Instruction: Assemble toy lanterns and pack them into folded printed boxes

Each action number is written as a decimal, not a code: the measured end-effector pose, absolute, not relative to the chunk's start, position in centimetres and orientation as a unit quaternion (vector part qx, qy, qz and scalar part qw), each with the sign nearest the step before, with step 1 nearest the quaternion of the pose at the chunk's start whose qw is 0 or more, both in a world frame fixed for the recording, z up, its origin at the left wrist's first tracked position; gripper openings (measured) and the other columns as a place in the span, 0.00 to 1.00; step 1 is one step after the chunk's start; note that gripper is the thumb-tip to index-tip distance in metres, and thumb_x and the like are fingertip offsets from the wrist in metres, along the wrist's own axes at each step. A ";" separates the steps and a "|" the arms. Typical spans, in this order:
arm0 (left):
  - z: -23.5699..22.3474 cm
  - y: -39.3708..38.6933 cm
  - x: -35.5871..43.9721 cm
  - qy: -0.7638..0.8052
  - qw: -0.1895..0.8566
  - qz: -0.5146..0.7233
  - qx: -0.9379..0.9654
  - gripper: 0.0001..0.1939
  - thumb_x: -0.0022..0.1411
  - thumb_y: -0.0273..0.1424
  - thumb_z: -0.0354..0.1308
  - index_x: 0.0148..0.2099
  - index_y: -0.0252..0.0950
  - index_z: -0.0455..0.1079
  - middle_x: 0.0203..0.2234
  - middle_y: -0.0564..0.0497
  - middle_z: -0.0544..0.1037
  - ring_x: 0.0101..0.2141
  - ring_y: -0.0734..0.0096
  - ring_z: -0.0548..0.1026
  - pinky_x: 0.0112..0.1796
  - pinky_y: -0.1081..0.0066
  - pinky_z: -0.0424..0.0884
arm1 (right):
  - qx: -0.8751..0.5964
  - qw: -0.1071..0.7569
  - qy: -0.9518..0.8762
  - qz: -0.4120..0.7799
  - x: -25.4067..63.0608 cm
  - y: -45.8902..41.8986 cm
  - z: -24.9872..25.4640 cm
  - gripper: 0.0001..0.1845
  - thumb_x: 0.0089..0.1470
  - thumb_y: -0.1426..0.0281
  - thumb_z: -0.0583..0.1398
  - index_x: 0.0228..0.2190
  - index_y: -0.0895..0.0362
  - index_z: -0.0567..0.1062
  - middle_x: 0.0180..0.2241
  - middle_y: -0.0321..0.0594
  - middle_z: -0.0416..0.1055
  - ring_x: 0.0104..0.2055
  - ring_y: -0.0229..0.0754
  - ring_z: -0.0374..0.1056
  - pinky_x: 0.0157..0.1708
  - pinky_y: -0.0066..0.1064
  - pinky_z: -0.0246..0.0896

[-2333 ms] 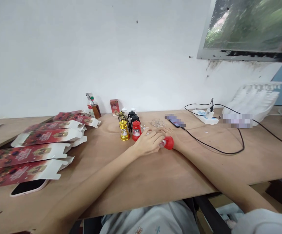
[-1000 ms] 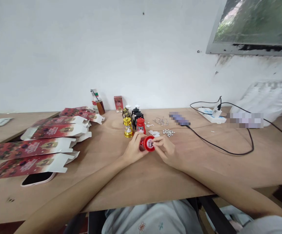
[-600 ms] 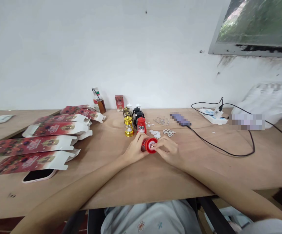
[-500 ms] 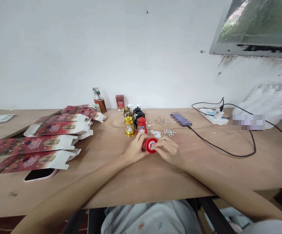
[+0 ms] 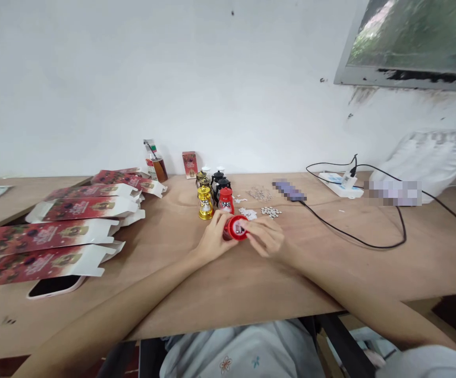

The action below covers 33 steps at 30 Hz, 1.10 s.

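My left hand [image 5: 214, 237] is wrapped round a small red lantern [image 5: 237, 228], tipped so that its base points toward me. Inside the red rim the base is pale, with a dark and shiny recess in it. At that base, the closed fingers of my right hand [image 5: 266, 234] touch the right side; what they hold, if anything, is too small to tell. Just beyond stand another red lantern [image 5: 226, 201], a gold lantern [image 5: 205, 203] and several black and bronze ones. Small white pieces [image 5: 248, 213] and a heap of round silvery button cells [image 5: 271, 212] lie behind my right hand.
Red printed boxes [image 5: 90, 208], flattened, overlap on the left above a phone [image 5: 57, 286]. At the wall stand a bottle [image 5: 157, 167] and an upright red box [image 5: 189, 165]. A cable [image 5: 354, 239] runs from a power strip [image 5: 340, 185] on the right.
My right fingers have shifted from the middle of the lantern's base to its right edge, uncovering the recess. The left hand keeps its hold. The whole view has shifted slightly.
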<state>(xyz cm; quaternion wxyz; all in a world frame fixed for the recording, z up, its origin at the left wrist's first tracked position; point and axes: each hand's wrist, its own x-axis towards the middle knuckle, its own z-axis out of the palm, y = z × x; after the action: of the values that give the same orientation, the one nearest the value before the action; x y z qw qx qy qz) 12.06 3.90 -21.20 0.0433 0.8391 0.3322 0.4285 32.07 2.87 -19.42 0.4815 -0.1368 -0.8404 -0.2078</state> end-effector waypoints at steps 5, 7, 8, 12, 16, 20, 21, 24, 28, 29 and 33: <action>-21.3 4.0 11.9 0.338 0.041 0.426 0.838 0.23 0.55 0.32 0.61 0.52 0.36 0.60 0.47 0.44 0.64 0.50 0.59 0.67 0.49 0.61 0.68 | -0.354 0.432 -0.810 -0.180 35.8 7.1 -20.1 0.20 0.58 0.74 0.51 0.52 0.58 0.67 0.49 0.49 0.69 0.54 0.48 0.63 0.54 0.44 0.58; -21.2 3.9 11.9 0.341 0.041 0.427 0.836 0.24 0.55 0.32 0.60 0.53 0.37 0.60 0.47 0.44 0.65 0.51 0.59 0.67 0.50 0.61 0.68 | -0.450 0.352 -0.806 -0.154 37.3 8.7 -20.8 0.16 0.57 0.72 0.52 0.46 0.59 0.71 0.46 0.49 0.71 0.52 0.50 0.62 0.53 0.45 0.57; -21.2 3.9 12.0 0.341 0.043 0.426 0.837 0.23 0.56 0.32 0.60 0.53 0.37 0.60 0.47 0.44 0.66 0.50 0.59 0.67 0.50 0.61 0.68 | -0.480 0.311 -0.808 -0.138 37.9 9.4 -21.1 0.15 0.57 0.71 0.52 0.45 0.59 0.72 0.46 0.49 0.71 0.52 0.51 0.62 0.52 0.45 0.56; -20.7 3.8 12.1 0.322 0.071 0.413 0.849 0.20 0.56 0.32 0.59 0.51 0.37 0.63 0.46 0.45 0.71 0.47 0.60 0.70 0.49 0.60 0.69 | -0.519 0.207 -0.825 -0.090 38.8 10.4 -21.7 0.18 0.60 0.65 0.51 0.48 0.57 0.72 0.51 0.50 0.67 0.53 0.51 0.60 0.51 0.44 0.54; -20.4 3.8 12.2 0.318 0.083 0.416 0.848 0.19 0.55 0.32 0.60 0.49 0.36 0.64 0.44 0.45 0.72 0.46 0.61 0.71 0.47 0.62 0.69 | -0.531 0.174 -0.827 -0.070 38.5 10.4 -21.5 0.19 0.62 0.63 0.48 0.48 0.53 0.73 0.55 0.48 0.63 0.56 0.52 0.57 0.50 0.47 0.53; -20.3 3.8 12.2 0.332 0.080 0.418 0.842 0.18 0.54 0.32 0.61 0.48 0.36 0.64 0.43 0.46 0.72 0.46 0.61 0.71 0.46 0.62 0.70 | -0.529 0.174 -0.827 -0.079 38.2 10.3 -21.3 0.16 0.61 0.64 0.51 0.43 0.53 0.76 0.54 0.47 0.65 0.56 0.52 0.57 0.51 0.46 0.51; -20.3 3.8 12.2 0.331 0.080 0.416 0.843 0.18 0.54 0.32 0.61 0.48 0.36 0.64 0.43 0.46 0.72 0.46 0.61 0.71 0.46 0.62 0.70 | -0.526 0.175 -0.828 -0.083 38.2 10.3 -21.3 0.15 0.61 0.65 0.52 0.42 0.54 0.77 0.54 0.46 0.65 0.55 0.51 0.57 0.50 0.45 0.51; -20.3 3.7 12.2 0.324 0.080 0.413 0.847 0.18 0.55 0.33 0.61 0.48 0.37 0.65 0.43 0.46 0.72 0.45 0.62 0.71 0.47 0.63 0.70 | -0.519 0.184 -0.830 -0.089 38.1 10.3 -21.3 0.13 0.60 0.66 0.54 0.39 0.55 0.77 0.51 0.47 0.67 0.52 0.50 0.59 0.49 0.43 0.52; -20.3 3.7 12.2 0.314 0.077 0.418 0.849 0.18 0.54 0.32 0.62 0.48 0.37 0.65 0.43 0.46 0.72 0.45 0.62 0.72 0.46 0.64 0.70 | -0.509 0.194 -0.834 -0.093 38.0 10.3 -21.4 0.12 0.60 0.68 0.54 0.36 0.57 0.77 0.47 0.47 0.69 0.50 0.48 0.60 0.47 0.40 0.52; -20.3 3.7 12.2 0.313 0.076 0.419 0.849 0.19 0.54 0.32 0.62 0.48 0.37 0.65 0.43 0.46 0.72 0.45 0.62 0.72 0.46 0.64 0.70 | -0.507 0.195 -0.834 -0.094 38.0 10.3 -21.4 0.11 0.60 0.69 0.54 0.36 0.57 0.77 0.46 0.47 0.70 0.50 0.48 0.60 0.47 0.39 0.53; -20.2 3.7 12.2 0.311 0.077 0.418 0.850 0.18 0.54 0.31 0.62 0.48 0.37 0.65 0.43 0.46 0.72 0.45 0.62 0.72 0.46 0.64 0.70 | -0.512 0.191 -0.831 -0.104 37.9 10.3 -21.4 0.10 0.59 0.69 0.55 0.36 0.59 0.76 0.43 0.47 0.71 0.48 0.48 0.61 0.45 0.39 0.54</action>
<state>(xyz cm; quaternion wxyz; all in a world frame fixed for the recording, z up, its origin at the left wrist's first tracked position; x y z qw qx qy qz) 12.21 3.69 -20.23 0.0772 0.8497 0.3113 0.4184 37.87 10.26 -21.37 0.1906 -0.5121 -0.8310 -0.1043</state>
